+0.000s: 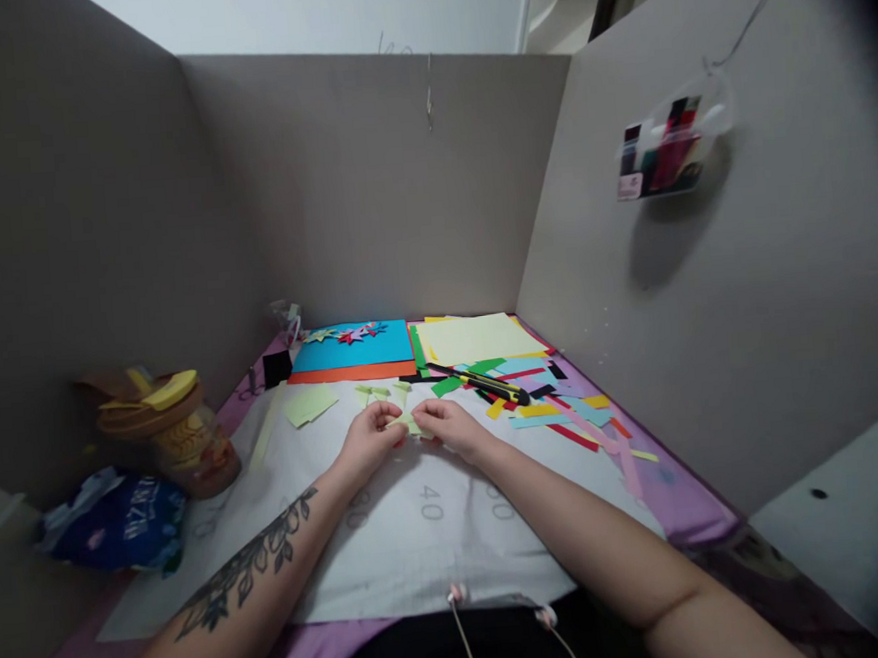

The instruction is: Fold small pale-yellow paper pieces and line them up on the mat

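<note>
My left hand (372,437) and my right hand (450,425) meet over the white numbered sheet in front of me. Between their fingertips they pinch a small pale green piece of paper (411,424), held from both sides. Its exact folds are too small to make out. Just beyond the fingers lie several small folded pale green paper pieces (372,392). To the left of my left hand rests a flat stack of pale green paper (312,405).
A yellow-and-black utility knife (497,385) lies among coloured paper strips (557,408) on the right. Paper stars (353,334) sit on blue card (390,346) at the back. A lidded cup (196,451) and a blue packet (122,522) stand left. Grey partitions enclose the table.
</note>
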Available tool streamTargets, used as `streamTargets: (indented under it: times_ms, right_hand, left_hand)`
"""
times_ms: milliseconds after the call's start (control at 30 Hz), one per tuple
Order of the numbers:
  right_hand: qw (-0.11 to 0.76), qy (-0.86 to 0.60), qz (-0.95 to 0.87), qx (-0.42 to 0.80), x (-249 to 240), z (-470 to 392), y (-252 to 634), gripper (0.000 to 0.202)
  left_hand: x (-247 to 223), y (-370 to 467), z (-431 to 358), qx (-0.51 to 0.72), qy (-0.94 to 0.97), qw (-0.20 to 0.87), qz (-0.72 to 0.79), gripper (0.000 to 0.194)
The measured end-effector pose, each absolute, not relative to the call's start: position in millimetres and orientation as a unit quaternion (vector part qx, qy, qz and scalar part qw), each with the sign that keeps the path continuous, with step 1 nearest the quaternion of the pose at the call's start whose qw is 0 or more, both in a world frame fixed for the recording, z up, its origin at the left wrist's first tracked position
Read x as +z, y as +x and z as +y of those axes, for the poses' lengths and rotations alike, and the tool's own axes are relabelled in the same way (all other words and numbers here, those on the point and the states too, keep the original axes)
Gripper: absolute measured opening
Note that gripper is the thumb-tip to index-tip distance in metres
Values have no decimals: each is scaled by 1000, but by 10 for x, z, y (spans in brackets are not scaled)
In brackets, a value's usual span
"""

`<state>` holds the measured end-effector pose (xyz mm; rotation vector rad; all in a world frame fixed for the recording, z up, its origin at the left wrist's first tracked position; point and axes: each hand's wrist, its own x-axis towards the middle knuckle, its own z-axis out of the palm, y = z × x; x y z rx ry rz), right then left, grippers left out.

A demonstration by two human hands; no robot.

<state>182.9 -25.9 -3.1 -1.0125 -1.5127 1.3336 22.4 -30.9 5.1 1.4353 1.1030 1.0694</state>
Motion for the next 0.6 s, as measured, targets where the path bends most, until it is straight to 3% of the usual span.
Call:
streamTargets:
  times_ms: [367, 600]
  right_hand:
    - [408, -433, -639, 488, -81, -234, 1873, 5]
    - [414, -422, -626, 509, -22, -272, 1859, 5]
  left_hand:
    - [56, 195, -288, 439, 637, 462, 434, 17]
    - [87, 173, -292, 460, 631, 409, 473, 36]
